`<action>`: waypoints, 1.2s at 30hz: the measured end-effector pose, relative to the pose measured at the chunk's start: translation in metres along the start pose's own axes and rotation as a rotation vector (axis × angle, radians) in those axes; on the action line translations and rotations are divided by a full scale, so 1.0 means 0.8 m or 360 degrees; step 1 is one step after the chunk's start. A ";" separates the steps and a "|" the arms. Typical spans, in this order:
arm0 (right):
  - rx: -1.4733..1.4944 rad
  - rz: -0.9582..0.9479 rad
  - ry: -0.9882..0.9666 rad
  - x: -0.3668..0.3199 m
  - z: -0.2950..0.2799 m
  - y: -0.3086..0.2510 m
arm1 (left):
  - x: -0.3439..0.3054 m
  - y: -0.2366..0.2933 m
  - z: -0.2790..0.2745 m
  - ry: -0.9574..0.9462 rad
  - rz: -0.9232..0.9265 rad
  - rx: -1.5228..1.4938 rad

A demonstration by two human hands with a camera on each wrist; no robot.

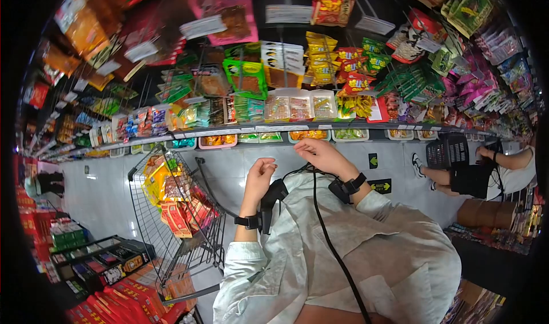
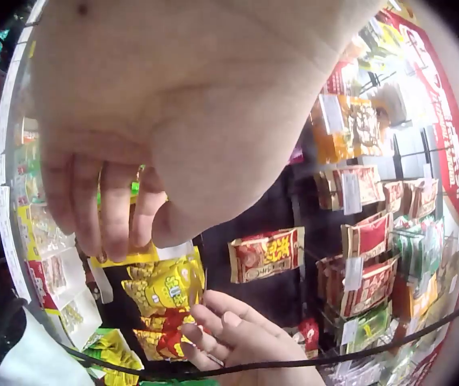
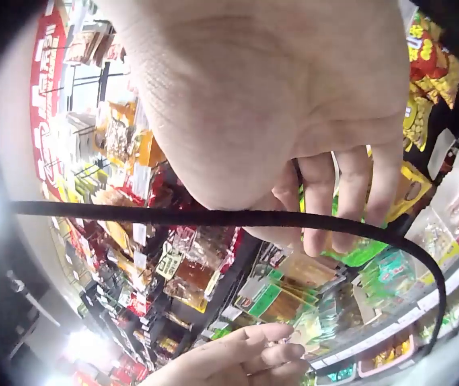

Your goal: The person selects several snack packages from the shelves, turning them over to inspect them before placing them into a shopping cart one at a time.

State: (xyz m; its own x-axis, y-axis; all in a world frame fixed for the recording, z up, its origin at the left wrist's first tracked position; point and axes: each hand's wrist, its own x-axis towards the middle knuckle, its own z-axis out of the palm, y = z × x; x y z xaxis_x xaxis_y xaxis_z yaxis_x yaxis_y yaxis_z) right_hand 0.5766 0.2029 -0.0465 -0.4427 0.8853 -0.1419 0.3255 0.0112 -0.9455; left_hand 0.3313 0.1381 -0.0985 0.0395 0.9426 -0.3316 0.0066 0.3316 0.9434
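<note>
I stand facing a shop shelf hung with snack packets (image 1: pixel 320 61). My left hand (image 1: pixel 261 171) is raised in front of my chest, its fingers loosely curled, and it holds nothing. My right hand (image 1: pixel 318 152) is a little higher and to the right, just below the shelf edge (image 1: pixel 286 128), its fingers bent and also empty. In the left wrist view the left hand (image 2: pixel 173 121) hangs over a yellow packet (image 2: pixel 166 288) without touching it, with the right hand (image 2: pixel 233 334) below. The right wrist view shows the right hand (image 3: pixel 294 96) empty and the left hand (image 3: pixel 237 362) beneath.
A wire shopping cart (image 1: pixel 150 221) holding red and yellow packets stands at my left. Low racks of goods (image 1: pixel 86 255) lie beyond it. At the right another person (image 1: pixel 509 172) holds a black basket (image 1: pixel 449 151). A black cable (image 1: pixel 331 244) runs down my chest.
</note>
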 end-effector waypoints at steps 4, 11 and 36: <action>0.0069 0.0045 0.0118 0.001 -0.077 0.037 | 0.054 0.017 0.064 -0.0098 -0.0041 0.0097; 0.0182 -0.0112 0.0615 0.024 -0.245 0.064 | 0.164 0.034 0.177 -0.0306 0.0037 0.0175; -0.0194 0.0439 0.0703 0.090 -0.420 0.187 | 0.393 0.075 0.396 -0.0335 0.0199 0.0834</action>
State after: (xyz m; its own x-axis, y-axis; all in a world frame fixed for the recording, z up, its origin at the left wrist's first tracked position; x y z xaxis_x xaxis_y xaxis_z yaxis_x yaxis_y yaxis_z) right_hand 0.8740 0.4244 -0.0999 0.0584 0.9741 -0.2184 0.4866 -0.2187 -0.8458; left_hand 0.6604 0.4414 -0.1440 0.2692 0.9276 -0.2592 0.4811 0.1036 0.8705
